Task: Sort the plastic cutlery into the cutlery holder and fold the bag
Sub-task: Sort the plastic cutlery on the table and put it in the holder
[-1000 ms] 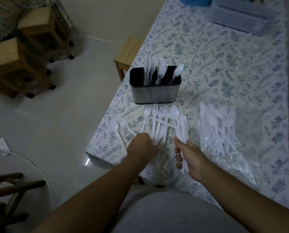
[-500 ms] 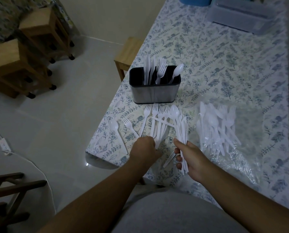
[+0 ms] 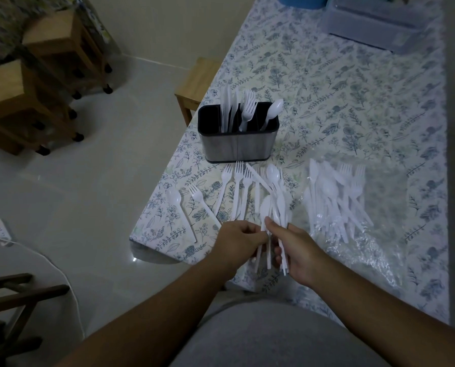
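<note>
Dim light falls on the floral tablecloth (image 3: 340,102); the left hand (image 3: 238,241) has slid right to meet the right hand (image 3: 294,250), passing a piece into its clenched bundle of knives (image 3: 274,207); the cutlery holder (image 3: 237,133) waits beyond, so sorting looks far from done.

Dim room, pale glossy floor (image 3: 75,207), wooden stools (image 3: 49,75), cream wall (image 3: 168,22)

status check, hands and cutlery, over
Right hand grips a bundle of cutlery; left hand pinches one handle. Holder partly filled. Loose forks and bag remain.
</note>
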